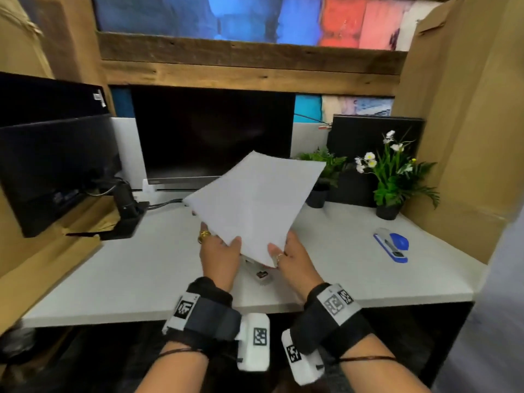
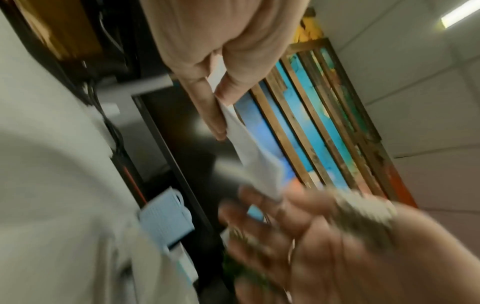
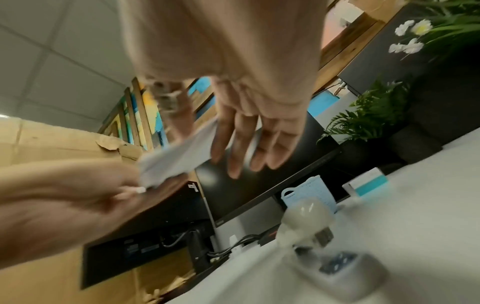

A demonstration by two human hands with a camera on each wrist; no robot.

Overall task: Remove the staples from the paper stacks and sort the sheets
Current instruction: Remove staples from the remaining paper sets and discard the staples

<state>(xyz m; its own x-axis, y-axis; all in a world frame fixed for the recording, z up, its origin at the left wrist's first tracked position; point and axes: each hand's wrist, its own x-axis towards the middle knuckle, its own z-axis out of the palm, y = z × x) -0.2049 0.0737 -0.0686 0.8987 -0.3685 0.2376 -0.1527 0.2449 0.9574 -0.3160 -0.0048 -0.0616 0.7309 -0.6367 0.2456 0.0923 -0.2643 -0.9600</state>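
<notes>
While I sit at the white desk [image 1: 119, 268], the dark monitor [image 1: 212, 134] stands at its back, and a second black screen [image 1: 51, 171] stands at the left on an arm. At the right two potted plants [image 1: 397, 177] stand near the back edge, one with white flowers. I hold the paper stack [image 1: 255, 202] in the air above the middle of the desk, tilted, with its far corner up in front of the monitor. My left hand [image 1: 219, 255] grips the near edge of the stack from the left, thumb on top and fingers under it; my right hand [image 1: 295, 260] pinches the near corner from the right in the same way. From the right wrist view, the fingers [image 3: 233, 156] of this hand lie almost straight under the sheets. A blue stapler [image 1: 392, 245] lies on the desk well to the right of my hands. Just under the stack, near my hands, a small white thing [image 1: 262, 275] with a dark mark lies on the desk; I cannot tell what it is.
</notes>
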